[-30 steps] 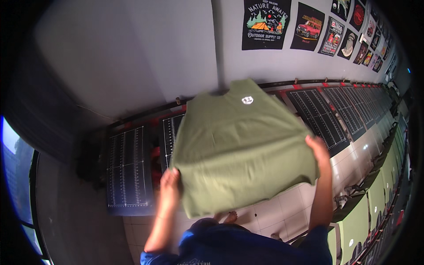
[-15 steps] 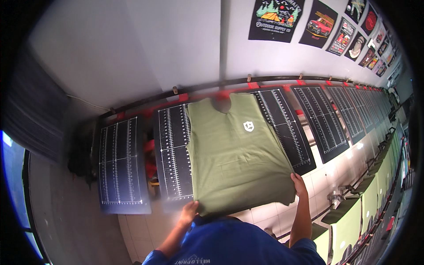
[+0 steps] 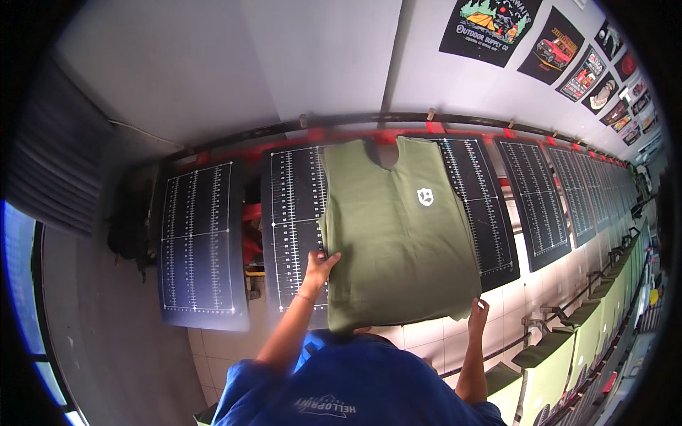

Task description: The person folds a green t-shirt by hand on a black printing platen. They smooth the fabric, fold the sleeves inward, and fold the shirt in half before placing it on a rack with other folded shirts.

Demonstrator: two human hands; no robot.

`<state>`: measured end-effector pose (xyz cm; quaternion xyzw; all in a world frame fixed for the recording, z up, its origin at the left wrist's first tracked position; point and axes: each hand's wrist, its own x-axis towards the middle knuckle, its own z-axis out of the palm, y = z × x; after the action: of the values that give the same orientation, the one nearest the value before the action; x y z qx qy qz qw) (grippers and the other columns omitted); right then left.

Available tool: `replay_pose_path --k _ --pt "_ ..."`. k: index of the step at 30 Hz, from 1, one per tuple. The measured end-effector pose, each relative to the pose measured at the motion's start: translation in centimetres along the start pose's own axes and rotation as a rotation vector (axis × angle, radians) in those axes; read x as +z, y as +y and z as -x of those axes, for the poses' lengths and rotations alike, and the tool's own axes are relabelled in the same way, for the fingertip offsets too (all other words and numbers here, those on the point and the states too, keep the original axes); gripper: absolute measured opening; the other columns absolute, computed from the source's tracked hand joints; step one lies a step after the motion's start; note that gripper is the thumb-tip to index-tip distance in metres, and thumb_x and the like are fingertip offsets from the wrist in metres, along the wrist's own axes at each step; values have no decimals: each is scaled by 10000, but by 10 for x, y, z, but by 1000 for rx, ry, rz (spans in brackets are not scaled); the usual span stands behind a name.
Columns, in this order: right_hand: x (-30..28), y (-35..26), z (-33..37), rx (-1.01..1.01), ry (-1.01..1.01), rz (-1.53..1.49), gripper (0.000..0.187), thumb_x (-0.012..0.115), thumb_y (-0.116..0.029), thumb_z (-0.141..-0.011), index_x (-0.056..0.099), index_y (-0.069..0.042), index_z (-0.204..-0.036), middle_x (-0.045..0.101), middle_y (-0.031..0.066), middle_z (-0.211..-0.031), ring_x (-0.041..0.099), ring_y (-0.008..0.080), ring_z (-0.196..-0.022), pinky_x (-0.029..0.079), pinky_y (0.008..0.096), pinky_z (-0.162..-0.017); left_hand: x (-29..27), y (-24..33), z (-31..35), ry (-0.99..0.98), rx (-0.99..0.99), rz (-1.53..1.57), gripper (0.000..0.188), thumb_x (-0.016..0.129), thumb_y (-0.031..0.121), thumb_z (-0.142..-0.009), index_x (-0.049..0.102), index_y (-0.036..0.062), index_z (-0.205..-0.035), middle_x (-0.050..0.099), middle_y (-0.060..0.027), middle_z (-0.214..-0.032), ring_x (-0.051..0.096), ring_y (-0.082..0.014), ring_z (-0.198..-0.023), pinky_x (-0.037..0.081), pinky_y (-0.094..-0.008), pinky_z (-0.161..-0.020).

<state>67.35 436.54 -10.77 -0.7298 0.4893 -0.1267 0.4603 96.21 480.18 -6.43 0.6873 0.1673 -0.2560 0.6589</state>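
Note:
A sleeveless olive-green shirt panel (image 3: pixel 398 234) with a white shield emblem (image 3: pixel 425 197) lies over two adjoining black boards. Its neckline points to the far side, and its surface is mostly smooth. My left hand (image 3: pixel 322 268) rests at the panel's left edge, below the armhole, with thumb and fingers apart. At the lower right corner, my right hand (image 3: pixel 479 308) has its fingers pinched together on the fabric edge. White ruler lines show on the left board (image 3: pixel 291 227) and the right board (image 3: pixel 490 220) beside the cloth.
Another marked black board (image 3: pixel 199 248) stands left across a gap, and more (image 3: pixel 536 202) run off to the right. Behind them is a dark rail (image 3: pixel 355 122) along the wall. Green panels (image 3: pixel 547 366) lie on a second row at lower right. Printed posters (image 3: pixel 554 46) hang above.
My left hand has moved from the lower left corner up to the panel's left edge. The lower folds have flattened. My view has shifted, so the scene sits differently in the picture.

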Motion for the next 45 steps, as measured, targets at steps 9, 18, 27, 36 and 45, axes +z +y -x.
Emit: replay_pose_path --k 9,18,27,36,45 --pt "-9 88 72 287 -27 -83 571 629 -394 -885 382 -10 -1228 549 69 -826 516 149 -738 428 292 -685 -20 63 -75 792 760 -462 227 593 19 -764 530 9 -982 554 -165 -882 553 -343 -764 473 -428 -711" --pt "4 141 124 549 -163 -214 593 685 -292 -834 319 -121 -1269 564 48 -876 546 125 -675 420 262 -495 12 63 -78 301 383 -847 384 686 321 -777 580 -14 -930 631 -205 -982 609 -378 -947 491 -433 -854" --pt "7 159 126 530 -199 -214 606 670 -290 -860 280 -96 -1282 591 82 -916 596 178 -803 487 348 -623 20 72 -79 201 182 -870 492 684 180 -723 519 -83 -1105 607 -278 -1091 592 -401 -1041 488 -421 -888" --pt "13 151 138 507 -172 -203 596 670 -326 -853 318 -127 -1291 588 97 -900 584 186 -750 463 347 -572 5 67 -76 744 549 -660 283 612 111 -770 451 35 -989 610 -206 -908 606 -388 -896 494 -448 -770" --pt "14 143 142 577 -161 -221 510 662 -237 -862 335 -165 -1247 566 76 -836 537 147 -645 427 289 -469 14 56 -82 343 368 -873 316 676 291 -776 603 19 -919 646 -196 -951 621 -363 -933 498 -438 -822"
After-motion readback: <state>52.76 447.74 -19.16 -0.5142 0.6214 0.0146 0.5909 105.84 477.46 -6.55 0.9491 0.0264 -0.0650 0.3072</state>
